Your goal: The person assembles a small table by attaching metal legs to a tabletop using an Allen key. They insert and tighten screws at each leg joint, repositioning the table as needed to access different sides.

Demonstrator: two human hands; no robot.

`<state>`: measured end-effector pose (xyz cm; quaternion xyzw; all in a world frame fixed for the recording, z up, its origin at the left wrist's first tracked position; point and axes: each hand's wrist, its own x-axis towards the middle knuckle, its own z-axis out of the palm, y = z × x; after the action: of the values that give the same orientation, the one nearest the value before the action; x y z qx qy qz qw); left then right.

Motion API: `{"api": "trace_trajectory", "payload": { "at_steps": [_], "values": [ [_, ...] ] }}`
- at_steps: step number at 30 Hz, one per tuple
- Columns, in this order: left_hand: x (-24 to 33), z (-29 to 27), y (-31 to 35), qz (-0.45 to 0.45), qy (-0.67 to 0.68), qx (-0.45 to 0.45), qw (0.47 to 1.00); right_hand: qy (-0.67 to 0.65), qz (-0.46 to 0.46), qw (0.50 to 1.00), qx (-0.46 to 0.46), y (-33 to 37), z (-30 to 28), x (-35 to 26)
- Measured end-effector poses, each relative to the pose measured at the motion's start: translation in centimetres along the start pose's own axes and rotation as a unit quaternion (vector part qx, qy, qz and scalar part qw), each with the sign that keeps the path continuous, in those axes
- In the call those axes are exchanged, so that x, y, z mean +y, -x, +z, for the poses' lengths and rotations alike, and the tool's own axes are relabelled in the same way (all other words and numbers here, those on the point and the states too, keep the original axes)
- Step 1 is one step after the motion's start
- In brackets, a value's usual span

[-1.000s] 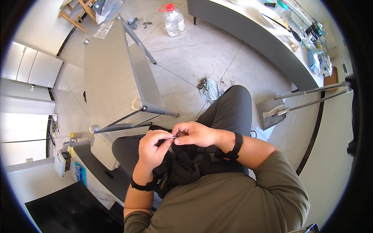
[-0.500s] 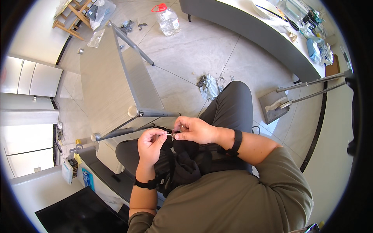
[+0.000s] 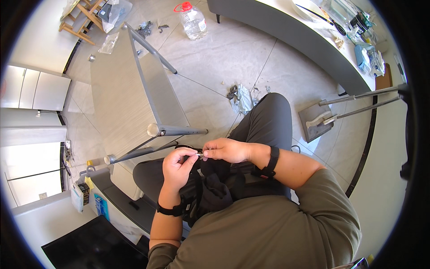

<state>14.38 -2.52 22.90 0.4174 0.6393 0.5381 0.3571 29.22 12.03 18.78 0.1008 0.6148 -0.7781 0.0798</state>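
My left hand [image 3: 176, 168] and my right hand [image 3: 227, 150] meet above my lap, fingertips almost touching. Between them is a small, slim, shiny metal piece [image 3: 199, 154] that looks like a screw. Its one end is pinched between my left thumb and fingers. The right thumb and forefinger close on its other end, where a darker bit partly shows; the fingers hide its exact shape. Just ahead and to the left stands a light wood-grain shelf unit [image 3: 117, 89] with metal tube legs, apart from both hands.
A crumpled silver wrapper [image 3: 242, 99] lies on the tiled floor beyond my knee. Farther off stands a clear jug [image 3: 193, 23] with a red cap. A grey long-handled dustpan [image 3: 315, 124] is at the right, below a curved counter [image 3: 286, 38]. A black panel [image 3: 94, 244] sits at the lower left.
My right fingers have shifted around the metal piece and now cover more of it, with the hand slightly lower. My left hand has moved slightly right.
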Motion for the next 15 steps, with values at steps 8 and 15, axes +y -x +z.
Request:
{"api": "trace_trajectory", "payload": {
  "at_steps": [8,15],
  "values": [
    [-3.5,-0.3,-0.4,-0.001,0.105,0.147,0.983,-0.064,-0.008,0.998,0.026,-0.7,-0.2,1.1],
    [-12.2,-2.0,-0.7,-0.362,0.298,0.270,0.841,0.026,0.152,0.984,0.093,-1.9,-2.3,4.2]
  ]
}}
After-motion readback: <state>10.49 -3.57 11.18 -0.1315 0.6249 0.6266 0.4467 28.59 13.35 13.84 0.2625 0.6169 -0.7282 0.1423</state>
